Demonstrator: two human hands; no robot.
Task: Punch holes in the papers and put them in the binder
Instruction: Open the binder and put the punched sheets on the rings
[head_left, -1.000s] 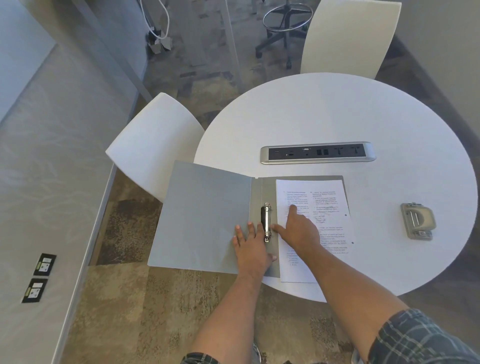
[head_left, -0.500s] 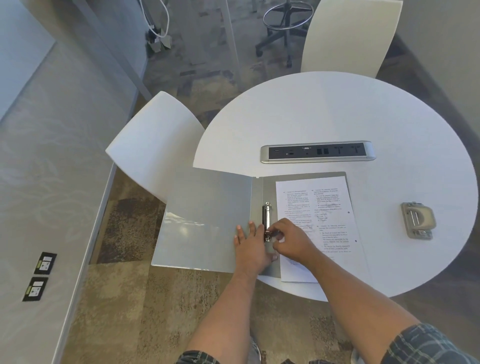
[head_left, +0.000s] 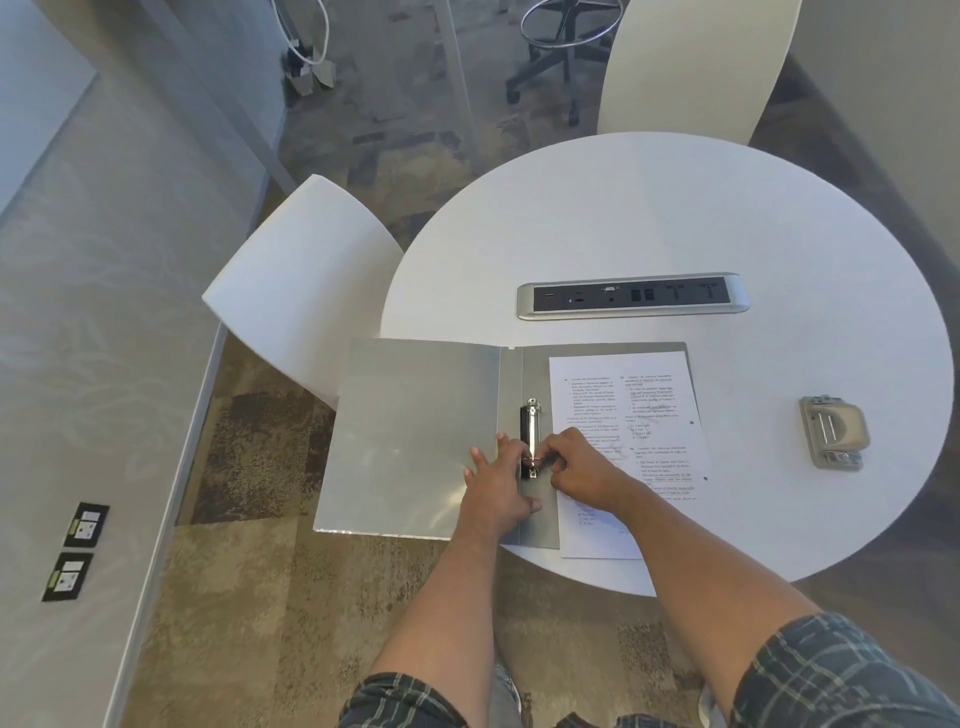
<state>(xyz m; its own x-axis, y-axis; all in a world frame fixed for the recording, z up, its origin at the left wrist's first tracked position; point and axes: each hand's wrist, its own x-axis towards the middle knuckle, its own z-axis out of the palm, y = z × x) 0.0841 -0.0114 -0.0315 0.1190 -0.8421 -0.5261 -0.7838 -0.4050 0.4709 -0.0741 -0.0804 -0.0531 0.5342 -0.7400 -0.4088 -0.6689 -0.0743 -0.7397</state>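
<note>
On open binder: papers inside, left hand flat, right hand pinching ring clip.

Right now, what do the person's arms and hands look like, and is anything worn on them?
Both forearms are bare, and neither the left hand nor the right hand wears a glove; no ring or watch shows. The right arm's sleeve is a dark plaid with pale crossing lines, ending above the elbow. The same plaid cloth shows at the left sleeve at the picture's bottom edge.
</note>
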